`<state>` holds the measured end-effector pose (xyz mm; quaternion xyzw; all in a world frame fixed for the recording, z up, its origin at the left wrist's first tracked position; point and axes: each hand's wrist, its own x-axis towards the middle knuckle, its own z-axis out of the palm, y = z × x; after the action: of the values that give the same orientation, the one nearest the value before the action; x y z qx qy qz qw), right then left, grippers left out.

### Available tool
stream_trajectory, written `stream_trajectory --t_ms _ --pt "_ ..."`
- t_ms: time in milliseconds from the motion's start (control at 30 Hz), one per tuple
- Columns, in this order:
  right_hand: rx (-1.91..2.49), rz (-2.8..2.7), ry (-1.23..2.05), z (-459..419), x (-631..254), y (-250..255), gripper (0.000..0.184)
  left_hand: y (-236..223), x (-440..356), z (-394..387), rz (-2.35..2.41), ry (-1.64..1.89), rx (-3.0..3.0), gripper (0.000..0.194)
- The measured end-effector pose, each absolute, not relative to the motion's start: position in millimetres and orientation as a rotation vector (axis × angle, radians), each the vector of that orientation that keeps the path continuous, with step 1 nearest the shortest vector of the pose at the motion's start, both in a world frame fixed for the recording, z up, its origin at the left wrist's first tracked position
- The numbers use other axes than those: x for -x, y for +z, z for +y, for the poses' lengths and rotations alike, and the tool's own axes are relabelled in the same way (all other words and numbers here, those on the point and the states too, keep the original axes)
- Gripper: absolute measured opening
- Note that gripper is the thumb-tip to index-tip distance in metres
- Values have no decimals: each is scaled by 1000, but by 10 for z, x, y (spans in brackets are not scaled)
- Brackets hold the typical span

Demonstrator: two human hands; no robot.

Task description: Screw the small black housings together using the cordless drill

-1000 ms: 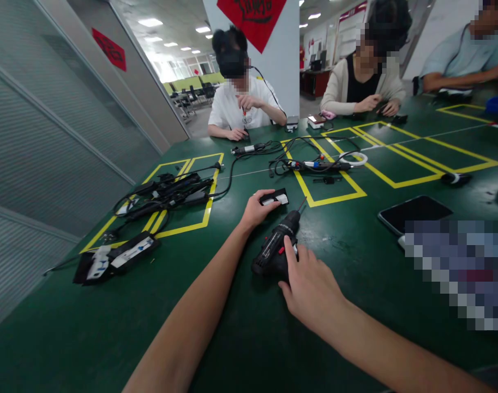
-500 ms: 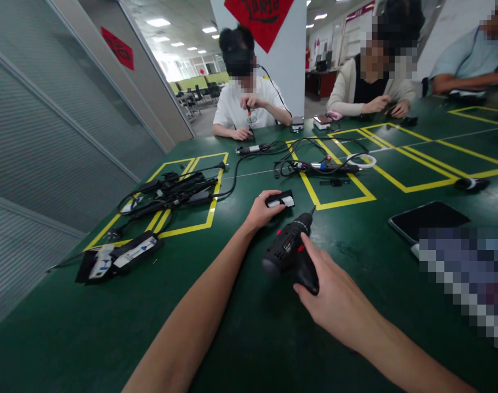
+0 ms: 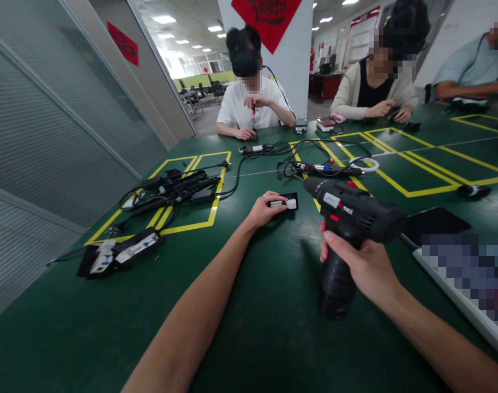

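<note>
My right hand is wrapped round the handle of a black cordless drill with red buttons. The drill is held up above the table, its chuck pointing forward and left. On the green table, my left hand grips a small flat black piece with white parts, fingers over its left end. Its exact kind does not show. The drill's chuck is to the right of this piece and apart from it.
Power adapters and cables lie heaped at left, with a black-and-white part in front. Behind are a tangle of cords and a white ring. A phone lies at right. Several people sit across the table.
My right hand has raised the drill and swung it rightward, turning it so that its chuck now points left. My left hand stays on the black piece, which shifts little.
</note>
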<state>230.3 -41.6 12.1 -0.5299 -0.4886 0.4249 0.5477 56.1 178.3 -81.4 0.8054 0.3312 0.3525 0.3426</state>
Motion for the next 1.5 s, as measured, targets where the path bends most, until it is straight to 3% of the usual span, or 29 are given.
stream_trajectory --t_ms 133,367,1500 --pt "1244 -1150 1067 -380 -2372 62 27 -841 -578 1769 885 970 -2098 25" --pt "1321 -1283 1106 -473 -2543 -46 13 -868 -605 1779 938 1053 -2125 24" --pt "1414 -1319 1211 -582 -2459 -1 15 -823 -567 1795 933 1018 -2110 21"
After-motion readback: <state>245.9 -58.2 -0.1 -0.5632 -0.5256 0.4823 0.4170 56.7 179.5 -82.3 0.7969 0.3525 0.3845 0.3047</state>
